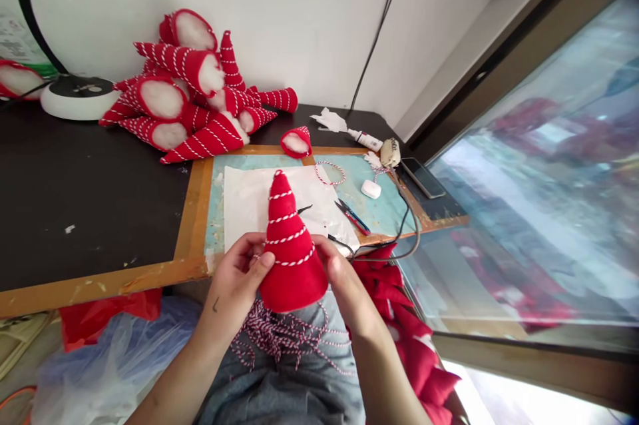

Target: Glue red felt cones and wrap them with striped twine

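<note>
Between my two hands stands a red felt cone hat (289, 245), upright, with red-and-white cord wound in a spiral around it. My left hand (242, 272) grips its left side, thumb on the front and fingers partly hidden. On the right side, my right hand (337, 265) holds the cone, its fingers mostly behind it. A tangle of red-and-white cord (284, 338) lies on my lap below the cone. Behind the cone, white paper (244, 192) covers part of a blue work mat (217, 212). Small snips (353, 217) rest at the paper's right edge.
Several stuffed red cones (210, 138) are piled at the back left beside a lamp base (80, 95). A loop of cord (329, 173), a white case (371, 189), a glue bottle (365, 140) and a phone (423, 177) lie right. Cables hang over the table's front edge; a window (539, 165) stands right.
</note>
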`<action>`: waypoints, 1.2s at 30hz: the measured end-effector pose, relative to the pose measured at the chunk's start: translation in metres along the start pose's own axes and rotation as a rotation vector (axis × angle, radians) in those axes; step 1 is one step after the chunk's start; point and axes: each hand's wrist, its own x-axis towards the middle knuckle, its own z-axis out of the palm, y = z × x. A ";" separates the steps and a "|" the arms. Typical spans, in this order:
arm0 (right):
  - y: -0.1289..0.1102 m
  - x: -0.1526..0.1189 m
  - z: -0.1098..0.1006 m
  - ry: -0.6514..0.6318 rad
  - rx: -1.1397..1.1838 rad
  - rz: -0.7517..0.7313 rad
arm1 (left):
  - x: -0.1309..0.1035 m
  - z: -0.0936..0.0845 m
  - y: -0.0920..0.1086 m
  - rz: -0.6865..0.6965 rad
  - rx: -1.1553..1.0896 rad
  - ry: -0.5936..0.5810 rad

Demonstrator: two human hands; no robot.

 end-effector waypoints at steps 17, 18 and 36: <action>0.028 -0.002 0.002 0.111 0.395 0.040 | -0.011 -0.021 0.005 0.069 0.242 -0.082; 0.029 -0.002 0.001 0.130 0.359 0.026 | -0.013 -0.023 0.007 0.120 0.236 -0.057; 0.039 -0.005 0.010 0.146 0.366 -0.042 | -0.044 -0.028 0.022 0.224 0.276 0.117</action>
